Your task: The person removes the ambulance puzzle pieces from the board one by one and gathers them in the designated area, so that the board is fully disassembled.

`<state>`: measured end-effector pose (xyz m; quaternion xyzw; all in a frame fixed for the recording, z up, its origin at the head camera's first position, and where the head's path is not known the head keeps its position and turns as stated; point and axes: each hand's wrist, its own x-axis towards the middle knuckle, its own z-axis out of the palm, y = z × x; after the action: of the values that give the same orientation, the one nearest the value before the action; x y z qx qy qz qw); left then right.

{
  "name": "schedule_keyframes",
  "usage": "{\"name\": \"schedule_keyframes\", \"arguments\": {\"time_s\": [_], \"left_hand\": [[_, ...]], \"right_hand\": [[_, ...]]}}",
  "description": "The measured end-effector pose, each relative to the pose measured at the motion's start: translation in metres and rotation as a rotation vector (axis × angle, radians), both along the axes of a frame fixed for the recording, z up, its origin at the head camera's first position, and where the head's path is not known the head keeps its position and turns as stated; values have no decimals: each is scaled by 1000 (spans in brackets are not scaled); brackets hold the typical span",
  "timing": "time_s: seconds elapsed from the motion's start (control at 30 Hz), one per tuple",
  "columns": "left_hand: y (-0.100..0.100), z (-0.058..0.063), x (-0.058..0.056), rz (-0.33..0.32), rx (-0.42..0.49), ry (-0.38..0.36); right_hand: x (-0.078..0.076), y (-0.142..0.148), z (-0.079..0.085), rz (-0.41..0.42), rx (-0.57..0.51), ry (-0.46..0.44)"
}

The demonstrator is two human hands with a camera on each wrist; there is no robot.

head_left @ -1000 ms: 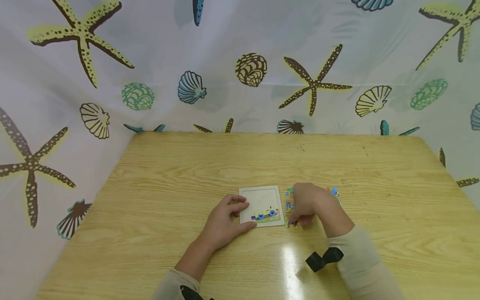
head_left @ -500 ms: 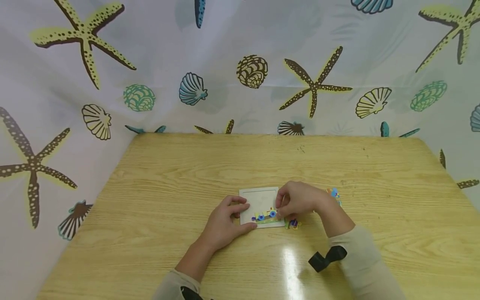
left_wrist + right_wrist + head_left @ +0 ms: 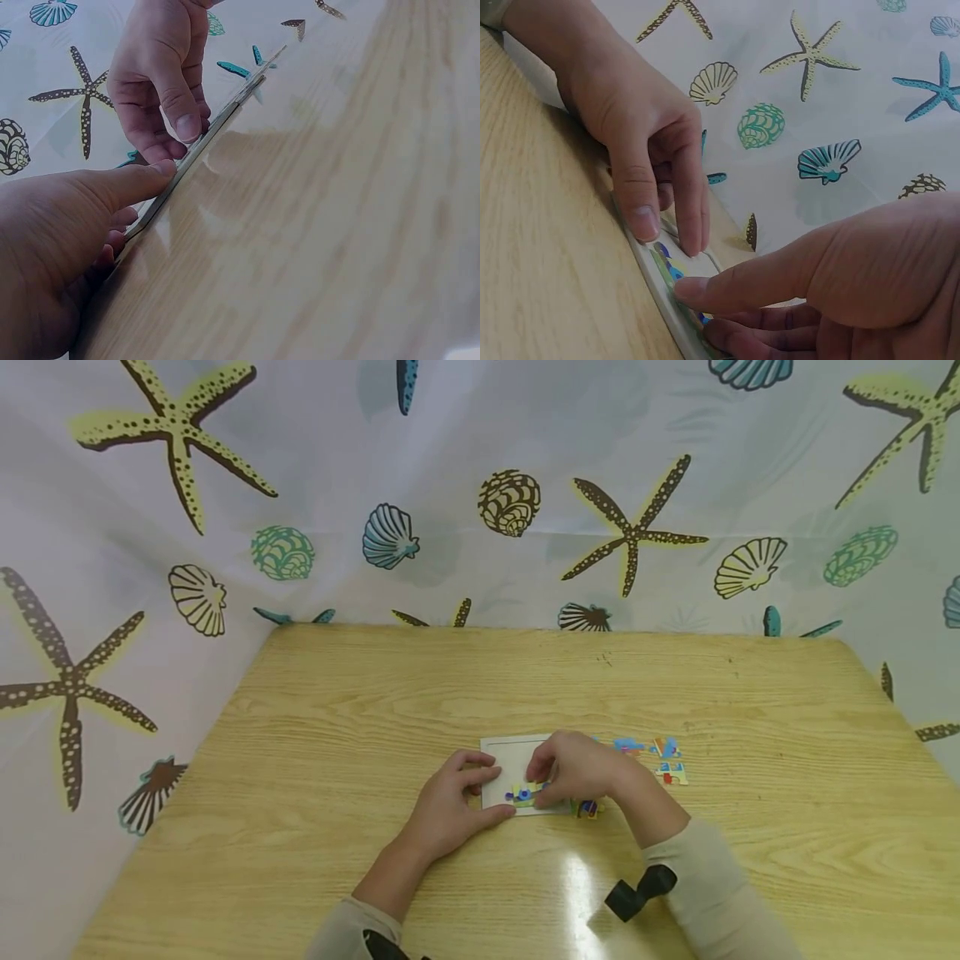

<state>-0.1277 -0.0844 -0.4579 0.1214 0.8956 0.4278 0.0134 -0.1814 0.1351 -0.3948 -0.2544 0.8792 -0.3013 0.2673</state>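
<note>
A square white puzzle frame [image 3: 513, 742] lies on the table, with a strip of fitted jigsaw pieces [image 3: 522, 796] along its near edge, showing blue wheels and green ground. My left hand [image 3: 450, 797] holds the frame's near left corner, thumb on the near rim and fingers at the left side. My right hand [image 3: 577, 767] is over the frame's right half, thumb and fingers bent down onto the strip. In the right wrist view its thumb [image 3: 694, 291] touches the coloured pieces [image 3: 673, 268]. I cannot tell whether a piece is pinched there, as the fingers hide it.
Loose jigsaw pieces [image 3: 670, 772] lie right of the frame, with another blue piece [image 3: 628, 745] beside them and a dark one [image 3: 588, 808] near the frame's lower right corner. The wooden table [image 3: 375, 693] meets a shell-patterned curtain [image 3: 450, 543] at its back and sides.
My right hand has moved left from the loose pieces to the frame's right edge, then further in over the fitted strip. The left hand has stayed at the corner.
</note>
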Motion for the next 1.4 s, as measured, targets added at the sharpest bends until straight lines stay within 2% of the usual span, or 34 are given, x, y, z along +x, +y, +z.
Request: {"name": "schedule_keyframes", "arguments": {"time_s": [0.17,0.47,0.67,0.97,1.17,1.33,1.4], "left_hand": [[0,0,-1,2,-1,0],[1,1,-1,7,0,0],[0,2,0,6,-6,-5],[1,1,-1,-6,-23,18],[2,2,0,2,-23,12],[2,2,0,2,-25,11],[2,2,0,2,-26,11]], "right_hand": [[4,-6,0,-29,55,33],[8,-10,2,-25,133,86],[6,-6,5,-32,50,25],[-2,12,10,69,-47,-12],[-4,27,13,124,-44,-37],[-6,41,18,127,13,-68],[-6,46,20,115,25,-106]]}}
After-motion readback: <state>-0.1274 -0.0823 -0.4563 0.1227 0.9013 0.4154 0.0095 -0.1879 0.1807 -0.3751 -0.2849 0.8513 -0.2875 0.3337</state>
